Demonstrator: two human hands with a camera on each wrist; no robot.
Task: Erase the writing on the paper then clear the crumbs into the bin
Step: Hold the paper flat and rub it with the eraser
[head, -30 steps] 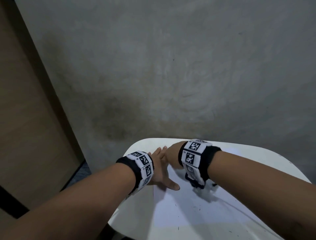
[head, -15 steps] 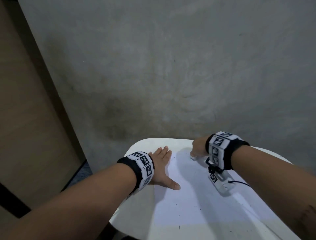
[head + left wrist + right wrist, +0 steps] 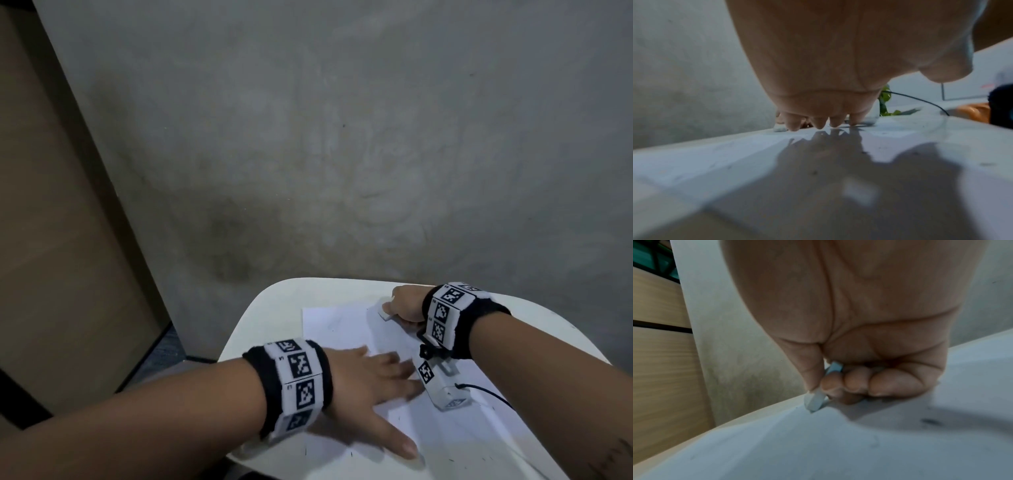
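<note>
Since half a second ago, left hand (image 3: 368, 387) has slid from the paper's (image 3: 342, 329) left edge toward its middle, and the right hand (image 3: 406, 305) has shifted only slightly along the paper's far edge. Left hand lies flat with fingers spread and straight, palm down on the paper, thumb pointing toward the near edge. Right hand pinches a white eraser (image 3: 815, 400) between thumb and curled fingers, its lower corner touching the paper near the far right corner. Dark crumbs (image 3: 399, 418) are scattered over the paper's near part, just beside the left thumb. Paper rests on a white table (image 3: 274, 308), well apart from its left rim.
</note>
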